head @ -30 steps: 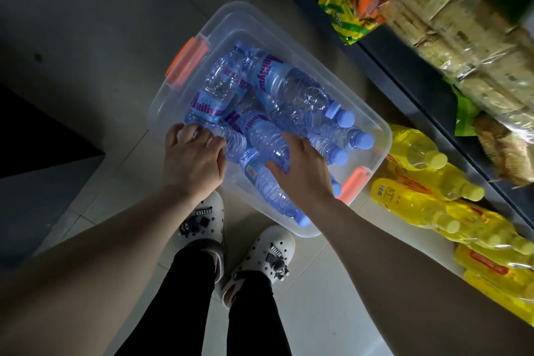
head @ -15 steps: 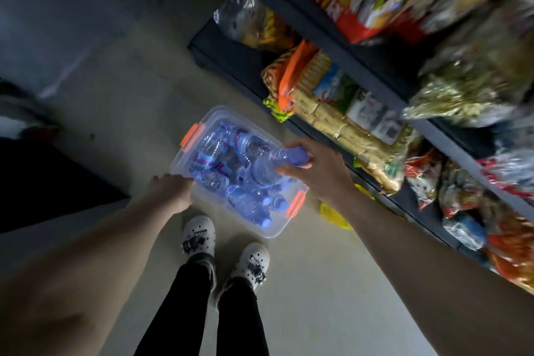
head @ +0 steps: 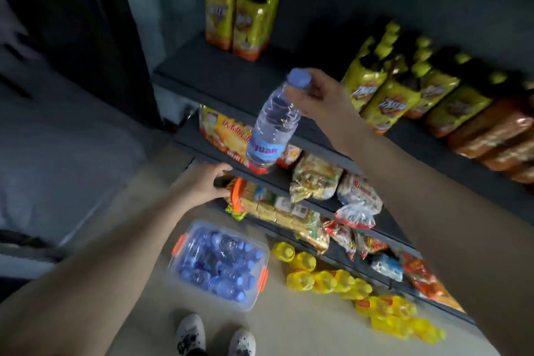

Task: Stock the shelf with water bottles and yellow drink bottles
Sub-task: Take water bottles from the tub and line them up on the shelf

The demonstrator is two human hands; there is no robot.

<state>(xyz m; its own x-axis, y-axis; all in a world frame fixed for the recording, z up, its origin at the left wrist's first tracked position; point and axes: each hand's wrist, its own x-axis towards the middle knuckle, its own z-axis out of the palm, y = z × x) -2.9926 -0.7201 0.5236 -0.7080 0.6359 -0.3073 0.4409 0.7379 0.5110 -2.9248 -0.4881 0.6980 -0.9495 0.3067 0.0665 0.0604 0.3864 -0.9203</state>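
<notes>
My right hand [head: 320,97] grips a clear water bottle [head: 273,127] with a blue cap and blue label by its neck, holding it in the air in front of the dark upper shelf [head: 228,81]. My left hand [head: 206,182] is lower, fingers curled loosely at the edge of the middle shelf, and I cannot tell if it grips the edge. On the floor below stands a clear bin [head: 219,263] with orange latches, full of several water bottles. Beside it lie several yellow drink bottles [head: 344,283] in a row.
Dark bottles with yellow labels [head: 242,11] stand at the back left of the upper shelf, and more of them [head: 404,89] fill its right side. Snack packets [head: 315,182] crowd the lower shelves. My two white shoes [head: 213,335] stand just before the bin.
My right hand has lifted a water bottle out of the bin up to the upper shelf. My left hand left the bin and rose to the middle shelf edge. The view swung up.
</notes>
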